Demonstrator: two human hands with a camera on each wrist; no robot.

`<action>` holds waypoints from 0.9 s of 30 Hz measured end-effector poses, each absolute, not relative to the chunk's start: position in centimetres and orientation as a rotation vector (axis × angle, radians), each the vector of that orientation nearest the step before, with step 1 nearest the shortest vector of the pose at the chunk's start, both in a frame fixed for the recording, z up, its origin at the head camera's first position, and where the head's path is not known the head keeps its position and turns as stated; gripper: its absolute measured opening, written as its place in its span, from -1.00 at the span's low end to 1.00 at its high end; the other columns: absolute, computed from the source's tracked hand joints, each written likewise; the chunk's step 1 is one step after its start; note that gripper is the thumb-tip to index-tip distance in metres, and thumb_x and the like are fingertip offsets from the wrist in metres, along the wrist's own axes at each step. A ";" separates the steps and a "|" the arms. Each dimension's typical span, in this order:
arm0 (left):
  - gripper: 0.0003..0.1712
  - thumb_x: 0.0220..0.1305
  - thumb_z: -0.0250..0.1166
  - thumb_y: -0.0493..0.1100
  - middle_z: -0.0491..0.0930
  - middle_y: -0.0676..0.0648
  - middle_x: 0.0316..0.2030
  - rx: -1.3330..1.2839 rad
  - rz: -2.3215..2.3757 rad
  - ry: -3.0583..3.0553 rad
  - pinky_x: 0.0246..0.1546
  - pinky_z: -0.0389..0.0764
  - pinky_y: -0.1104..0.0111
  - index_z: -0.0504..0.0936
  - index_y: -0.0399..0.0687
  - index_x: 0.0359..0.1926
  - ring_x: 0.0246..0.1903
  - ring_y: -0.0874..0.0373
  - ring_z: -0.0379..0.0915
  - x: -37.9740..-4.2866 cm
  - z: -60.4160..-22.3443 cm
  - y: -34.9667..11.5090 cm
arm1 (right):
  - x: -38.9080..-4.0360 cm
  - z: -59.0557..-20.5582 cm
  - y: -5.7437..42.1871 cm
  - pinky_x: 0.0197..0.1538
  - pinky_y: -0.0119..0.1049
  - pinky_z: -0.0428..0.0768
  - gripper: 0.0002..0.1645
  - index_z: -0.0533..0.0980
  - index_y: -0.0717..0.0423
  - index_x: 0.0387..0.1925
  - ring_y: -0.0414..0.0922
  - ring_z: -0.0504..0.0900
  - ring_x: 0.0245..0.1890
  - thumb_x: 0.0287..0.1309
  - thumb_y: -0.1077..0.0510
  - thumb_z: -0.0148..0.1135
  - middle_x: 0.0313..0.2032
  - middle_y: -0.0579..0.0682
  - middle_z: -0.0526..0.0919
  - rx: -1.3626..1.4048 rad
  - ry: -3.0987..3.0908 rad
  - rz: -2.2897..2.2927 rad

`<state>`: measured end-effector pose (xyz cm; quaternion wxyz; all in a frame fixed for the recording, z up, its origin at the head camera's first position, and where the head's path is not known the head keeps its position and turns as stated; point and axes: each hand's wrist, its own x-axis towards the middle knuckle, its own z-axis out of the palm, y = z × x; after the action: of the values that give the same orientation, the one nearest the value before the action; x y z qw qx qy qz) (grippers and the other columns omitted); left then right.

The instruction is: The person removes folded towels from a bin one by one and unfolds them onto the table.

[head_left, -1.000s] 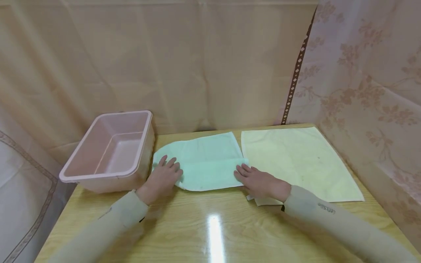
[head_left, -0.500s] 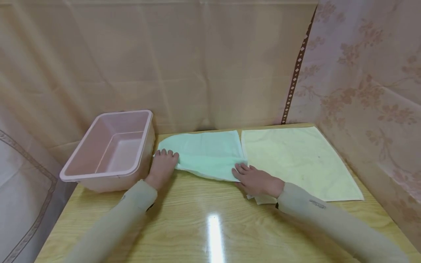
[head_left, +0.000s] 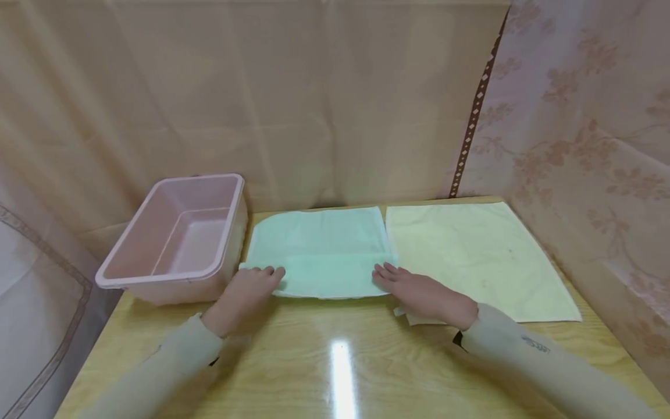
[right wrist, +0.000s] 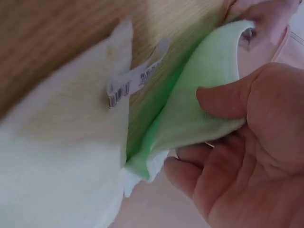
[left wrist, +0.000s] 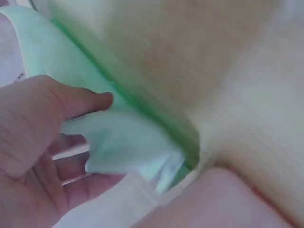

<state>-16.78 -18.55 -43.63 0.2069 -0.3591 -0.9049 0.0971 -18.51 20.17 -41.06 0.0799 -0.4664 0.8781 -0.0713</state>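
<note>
A mint-green towel (head_left: 324, 250) lies between my hands, a crease running across its width. At its near left corner my left hand (head_left: 248, 294) grips the edge; in the left wrist view the thumb and fingers pinch the towel's fold (left wrist: 123, 137). On the near right corner is my right hand (head_left: 419, 291), and in the right wrist view its thumb presses the towel (right wrist: 204, 109) against the fingers. Beside it, partly under my right forearm, a pale yellow towel (head_left: 481, 256) lies spread out. Its white label (right wrist: 137, 78) sticks out over the wood.
A pink plastic basin (head_left: 170, 278) stands at the left, close to the green towel and my left hand. Behind the wooden table (head_left: 293, 361) hangs a beige curtain (head_left: 293, 105). A flower-patterned cloth (head_left: 591, 151) borders the right side.
My left hand lifted the towel's near left edge away from me, then came back toward me with it. The towel's near edge now lies straighter. My right hand stayed at its corner, shifting slightly.
</note>
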 end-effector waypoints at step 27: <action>-0.19 0.62 -0.15 0.21 -0.08 -0.38 0.54 -0.700 -0.510 -3.311 0.40 -0.08 -0.30 0.08 -0.35 0.54 0.52 -0.36 -0.26 -9.0 -43.9 -21.6 | -14.1 -43.0 21.3 0.48 0.28 -0.08 -0.20 0.05 0.05 0.60 0.20 -0.14 0.57 0.57 -0.27 -0.20 0.58 0.19 -0.08 -1.219 2.513 -0.113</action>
<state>-8.99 -21.64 -43.92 -0.1399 -0.2026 -0.9579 -0.1476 -14.05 21.26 -43.04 0.1723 -0.4295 0.8856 -0.0398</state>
